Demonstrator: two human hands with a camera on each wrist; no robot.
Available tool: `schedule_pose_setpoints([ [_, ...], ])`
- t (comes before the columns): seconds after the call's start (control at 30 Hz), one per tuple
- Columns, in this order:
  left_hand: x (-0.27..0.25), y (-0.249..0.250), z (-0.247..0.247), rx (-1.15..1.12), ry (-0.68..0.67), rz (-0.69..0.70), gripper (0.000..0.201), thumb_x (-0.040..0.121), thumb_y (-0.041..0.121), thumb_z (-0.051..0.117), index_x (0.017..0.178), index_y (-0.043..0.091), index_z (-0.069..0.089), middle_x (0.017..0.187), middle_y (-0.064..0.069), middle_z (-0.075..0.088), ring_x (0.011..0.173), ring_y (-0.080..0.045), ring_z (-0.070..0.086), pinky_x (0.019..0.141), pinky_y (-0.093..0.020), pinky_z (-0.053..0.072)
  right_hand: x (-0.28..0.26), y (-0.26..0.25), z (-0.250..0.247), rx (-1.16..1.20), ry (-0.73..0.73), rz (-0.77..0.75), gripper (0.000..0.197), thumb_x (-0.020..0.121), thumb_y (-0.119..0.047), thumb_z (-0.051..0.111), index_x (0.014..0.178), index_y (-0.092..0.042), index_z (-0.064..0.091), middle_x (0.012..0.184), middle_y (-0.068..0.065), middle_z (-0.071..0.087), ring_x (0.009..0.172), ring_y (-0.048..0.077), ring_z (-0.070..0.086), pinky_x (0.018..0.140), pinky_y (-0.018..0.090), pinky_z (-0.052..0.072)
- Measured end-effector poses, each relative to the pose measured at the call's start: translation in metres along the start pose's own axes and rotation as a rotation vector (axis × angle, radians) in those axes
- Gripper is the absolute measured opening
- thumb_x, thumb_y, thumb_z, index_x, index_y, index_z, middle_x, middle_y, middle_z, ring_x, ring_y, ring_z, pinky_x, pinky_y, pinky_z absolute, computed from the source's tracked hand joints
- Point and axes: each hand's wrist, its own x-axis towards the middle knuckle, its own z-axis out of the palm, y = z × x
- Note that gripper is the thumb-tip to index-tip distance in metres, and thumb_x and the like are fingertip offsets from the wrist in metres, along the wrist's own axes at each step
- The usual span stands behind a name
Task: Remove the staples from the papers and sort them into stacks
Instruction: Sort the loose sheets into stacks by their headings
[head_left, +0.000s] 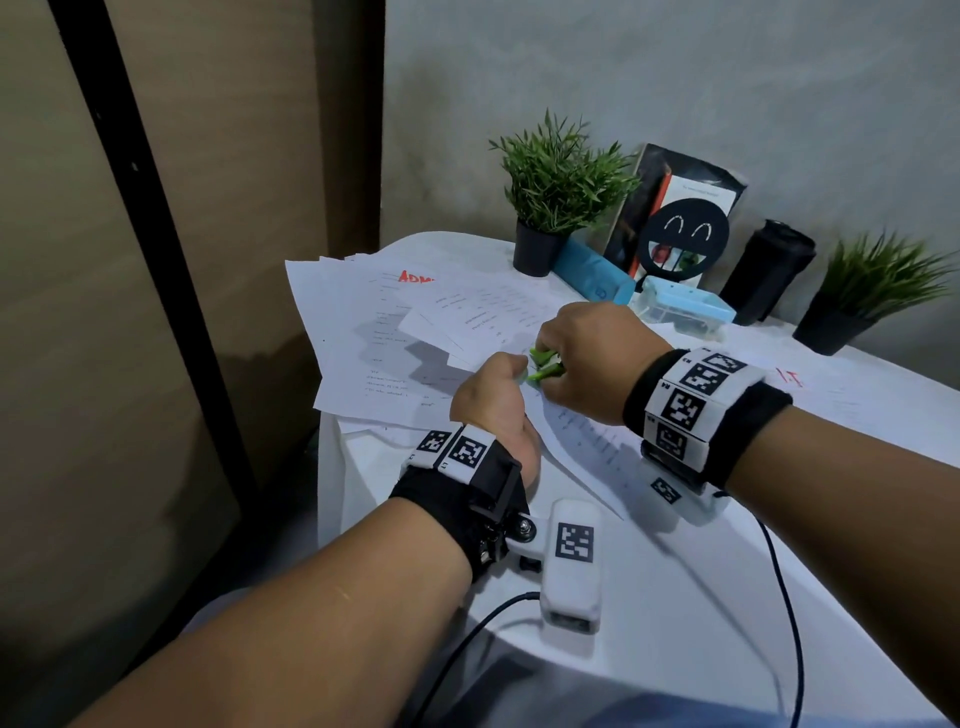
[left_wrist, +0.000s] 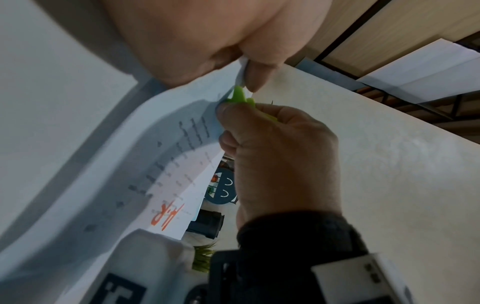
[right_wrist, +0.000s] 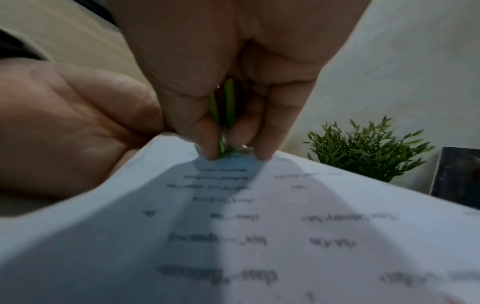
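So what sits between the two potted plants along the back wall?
In the head view, between the left plant and right plant: a blue pouch, smiley disc, clear box and black bottle.

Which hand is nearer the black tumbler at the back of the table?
Right. The right hand, gripping the green staple remover, lies on the black tumbler side; the left hand, pinching the paper corner, sits farther away, toward the table's left edge.
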Motion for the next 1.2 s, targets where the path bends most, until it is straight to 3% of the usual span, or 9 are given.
schedule_pose_setpoints([
  [0.13,-0.001,0.002,-0.004,0.090,-0.090,-0.020,0.046,0.083,0.019,0.068,0.124,-0.001,0.064,0.105,-0.014,0.063,0.093,-0.030,0.060,0.089,-0.046,0.052,0.000,0.002,-0.001,-0.001,-0.035,0.020,0.024,0.082,-0.037,0.067,0.099,-0.021,0.059,0.097,-0.001,0.054,0.091,0.022,0.057,0.072,0.031,0.045],
  [0.23,-0.001,0.000,-0.005,0.119,-0.106,-0.031,0.019,0.093,0.016,0.063,0.111,0.009,0.060,0.108,-0.013,0.059,0.097,-0.028,0.057,0.090,-0.044,0.050,-0.004,0.011,-0.005,-0.001,-0.029,0.099,0.027,0.075,-0.038,0.068,0.092,-0.021,0.055,0.093,-0.003,0.051,0.088,0.021,0.055,0.068,0.030,0.040],
  [0.4,-0.002,0.001,-0.003,0.073,-0.123,-0.039,0.042,0.070,0.027,0.067,0.109,0.012,0.061,0.125,-0.022,0.066,0.105,-0.033,0.063,0.107,-0.057,0.052,-0.043,0.055,-0.024,0.122,-0.155,0.299,0.031,0.072,-0.042,0.075,0.096,-0.029,0.061,0.094,-0.008,0.062,0.082,0.014,0.057,0.069,0.028,0.046],
  [0.5,-0.001,0.001,-0.002,0.061,-0.118,-0.054,0.035,0.067,0.025,0.068,0.099,0.012,0.061,0.113,-0.017,0.064,0.102,-0.030,0.061,0.106,-0.057,0.051,-0.089,0.077,-0.024,0.110,-0.385,0.301,0.027,0.068,-0.039,0.082,0.081,-0.028,0.061,0.078,-0.011,0.066,0.071,0.006,0.058,0.060,0.025,0.044],
  [0.67,0.009,0.000,-0.005,0.178,-0.134,-0.063,0.038,0.050,0.022,0.073,0.084,0.006,0.068,0.097,-0.010,0.063,0.091,-0.025,0.060,0.094,-0.044,0.050,-0.128,0.080,-0.019,0.028,-0.595,0.247,0.047,0.058,-0.065,0.080,0.084,-0.034,0.057,0.086,-0.017,0.062,0.080,0.005,0.057,0.072,0.026,0.051],
  [0.87,-0.003,0.003,-0.004,0.221,-0.190,-0.030,0.012,0.090,0.003,0.065,0.087,0.013,0.060,0.104,-0.014,0.062,0.097,-0.024,0.062,0.099,-0.049,0.054,-0.059,0.044,-0.034,0.137,0.051,0.116,0.011,0.091,-0.026,0.065,0.092,-0.021,0.075,0.092,-0.003,0.074,0.081,0.017,0.062,0.073,0.028,0.046],
  [0.97,-0.004,0.002,-0.005,0.211,-0.154,-0.020,0.012,0.088,0.003,0.065,0.083,0.011,0.058,0.092,-0.012,0.059,0.085,-0.022,0.058,0.085,-0.043,0.053,-0.017,0.018,-0.017,0.104,0.019,0.041,0.018,0.092,-0.017,0.059,0.103,-0.020,0.074,0.100,-0.002,0.073,0.094,0.021,0.063,0.082,0.030,0.050],
  [1.1,-0.006,0.001,-0.005,0.162,-0.079,-0.004,0.014,0.065,0.007,0.066,0.077,0.000,0.063,0.083,-0.015,0.056,0.077,-0.027,0.051,0.069,-0.045,0.045,0.005,0.004,-0.005,-0.003,-0.065,0.013,0.013,0.091,-0.019,0.055,0.085,-0.026,0.065,0.090,-0.002,0.061,0.088,0.023,0.056,0.070,0.029,0.042],
  [1.2,-0.007,0.001,-0.004,0.145,-0.081,-0.011,0.008,0.075,0.003,0.067,0.080,0.000,0.063,0.086,-0.013,0.055,0.079,-0.025,0.048,0.070,-0.042,0.041,0.002,0.003,-0.007,-0.006,-0.013,-0.027,0.015,0.093,-0.024,0.057,0.093,-0.019,0.072,0.095,0.000,0.066,0.089,0.024,0.059,0.075,0.035,0.050],
])
